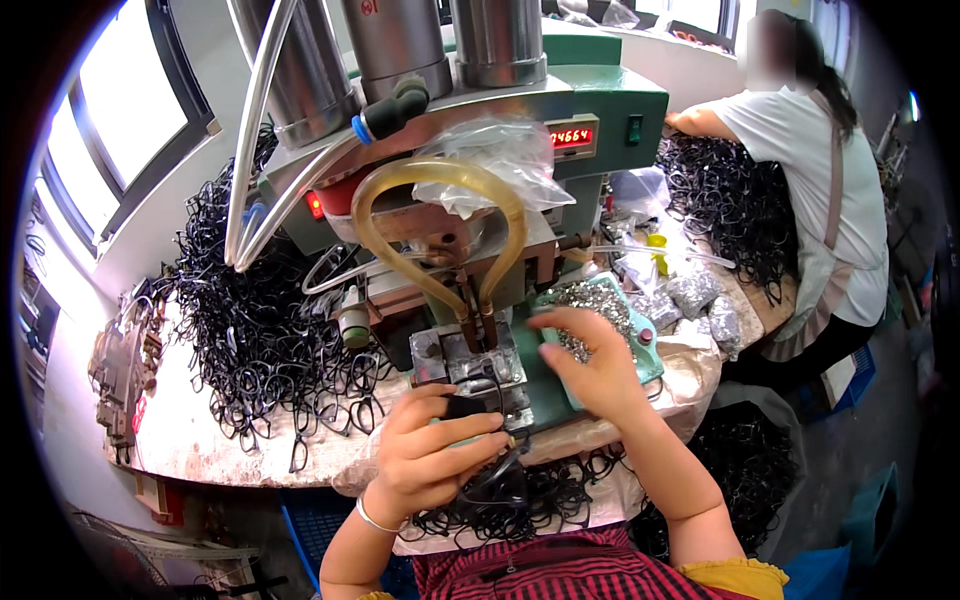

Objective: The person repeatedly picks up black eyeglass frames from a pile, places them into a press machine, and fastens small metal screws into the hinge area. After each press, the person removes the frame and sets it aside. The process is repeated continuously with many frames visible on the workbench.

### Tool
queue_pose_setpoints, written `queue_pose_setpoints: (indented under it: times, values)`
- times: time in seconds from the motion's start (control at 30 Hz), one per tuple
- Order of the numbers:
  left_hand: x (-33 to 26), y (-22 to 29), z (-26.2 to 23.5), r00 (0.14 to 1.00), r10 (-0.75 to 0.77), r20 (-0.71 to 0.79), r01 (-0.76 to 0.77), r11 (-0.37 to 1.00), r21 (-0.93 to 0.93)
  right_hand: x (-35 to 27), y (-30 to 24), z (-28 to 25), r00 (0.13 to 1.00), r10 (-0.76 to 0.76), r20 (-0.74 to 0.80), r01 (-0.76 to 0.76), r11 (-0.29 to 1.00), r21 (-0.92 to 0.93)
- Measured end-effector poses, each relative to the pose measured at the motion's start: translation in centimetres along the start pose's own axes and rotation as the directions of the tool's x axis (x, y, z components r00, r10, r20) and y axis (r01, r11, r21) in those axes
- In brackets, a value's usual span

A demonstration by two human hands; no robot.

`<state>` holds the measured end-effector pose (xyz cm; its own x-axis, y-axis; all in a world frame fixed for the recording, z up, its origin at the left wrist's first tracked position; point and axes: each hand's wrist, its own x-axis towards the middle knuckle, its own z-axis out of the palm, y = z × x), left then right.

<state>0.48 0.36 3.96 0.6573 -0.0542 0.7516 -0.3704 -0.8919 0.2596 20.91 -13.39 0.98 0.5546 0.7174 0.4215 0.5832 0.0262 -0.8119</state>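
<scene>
My left hand (432,448) is closed on a black eyeglass frame (497,484), just in front of the metal jig (428,352) of a bench machine. Part of the frame is hidden behind the fingers. My right hand (598,368) hovers over the edge of a turquoise tray (648,372) filled with small shiny metal parts (590,298). Its thumb and forefinger are apart, and I see nothing between them. Above the jig, two brown tips hang down, joined to a bent yellowish tube (515,215).
Black eyeglass frames are heaped on the table at left (240,330), in a pile at my lap (550,500) and at the far right (735,200). A green machine housing (620,110) stands ahead. At right, a person in a white shirt (840,190) leans over the table.
</scene>
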Motion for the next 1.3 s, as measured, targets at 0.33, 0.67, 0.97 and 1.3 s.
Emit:
queue_pose_setpoints:
  times: [0.33, 0.67, 0.97, 1.3]
  values:
    - [-0.6, -0.5, 1.8, 0.999, -0.009, 0.039, 0.007, 0.999, 0.040, -1.2, 8.0, 0.6, 0.964, -0.264, -0.042, 0.172, 0.736, -0.655]
    - [-10.3, 4.6, 2.7, 0.895, -0.334, -0.295, 0.400, 0.895, 0.197, -4.5, 11.4, -1.7, 0.756, 0.420, -0.501, -0.145, 0.855, 0.498]
    - [-13.9, -3.3, -9.0, 0.654, -0.540, -0.530, 0.735, 0.289, 0.613, -0.1, 8.3, 2.5, 0.877, 0.282, -0.390, -0.065, 0.872, 0.485]
    - [-22.2, -7.0, -6.6, 0.623, -0.564, -0.542, 0.745, 0.215, 0.632, -5.8, 8.3, -1.7, 0.869, 0.080, -0.488, -0.147, 0.984, -0.100]
